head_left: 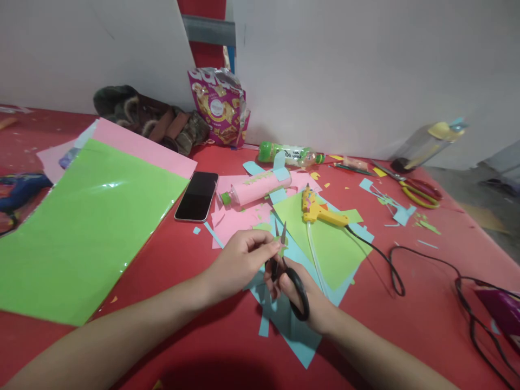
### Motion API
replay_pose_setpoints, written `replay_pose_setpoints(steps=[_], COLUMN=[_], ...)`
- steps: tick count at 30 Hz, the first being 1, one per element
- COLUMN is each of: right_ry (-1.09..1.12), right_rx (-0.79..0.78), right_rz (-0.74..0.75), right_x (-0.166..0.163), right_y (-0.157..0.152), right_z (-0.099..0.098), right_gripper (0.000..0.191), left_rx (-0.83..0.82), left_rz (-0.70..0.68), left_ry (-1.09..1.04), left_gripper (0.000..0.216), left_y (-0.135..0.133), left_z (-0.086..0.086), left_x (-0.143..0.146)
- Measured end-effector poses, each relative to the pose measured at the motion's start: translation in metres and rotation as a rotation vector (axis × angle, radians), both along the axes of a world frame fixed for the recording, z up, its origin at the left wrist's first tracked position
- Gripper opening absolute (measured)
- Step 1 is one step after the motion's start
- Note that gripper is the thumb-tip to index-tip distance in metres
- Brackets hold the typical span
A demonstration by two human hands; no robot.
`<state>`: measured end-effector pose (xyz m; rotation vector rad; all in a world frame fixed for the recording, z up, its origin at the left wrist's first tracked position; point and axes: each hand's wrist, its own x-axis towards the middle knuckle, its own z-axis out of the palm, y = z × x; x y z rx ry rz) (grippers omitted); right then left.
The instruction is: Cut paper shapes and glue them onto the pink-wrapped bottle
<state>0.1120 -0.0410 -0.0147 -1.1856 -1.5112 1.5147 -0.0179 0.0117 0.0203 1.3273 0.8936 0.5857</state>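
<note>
My right hand (pixel 298 284) grips a pair of black-handled scissors (pixel 298 290), its fingers in the loops and the blades parted, pointing away from me. A small piece of green paper (pixel 284 244) is pinched in my left hand (pixel 247 257), right beside the blades. Under both hands lie blue paper (pixel 294 330) and green paper (pixel 337 260). Beyond them a bottle wrapped in pink paper (pixel 260 187) rests on its side, with blue paper tabs attached and a green cap. A yellow glue gun (pixel 325 213) lies on the green sheet.
Green and pink sheets (pixel 101 216) in clear plastic lie left, beside a phone (pixel 197 196). A snack bag (pixel 221 108), a green bottle (pixel 288 154) and large scissors (pixel 418 192) sit toward the back. The glue gun's black cord (pixel 396 271) loops across the right; paper scraps are scattered around.
</note>
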Motion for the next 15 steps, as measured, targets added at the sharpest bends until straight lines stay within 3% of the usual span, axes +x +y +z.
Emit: replay_pose_setpoints(steps=[15], right_ry=[0.041], right_rx=[-0.068], right_rz=[-0.069], right_x=[-0.0026], right_y=[-0.0019], right_z=[-0.0035], right_gripper=[0.053], left_rx=[0.026], left_rz=[0.015], left_ry=[0.038], left_gripper=[0.026], left_y=[0.0015], left_z=[-0.0009], left_x=[-0.0006])
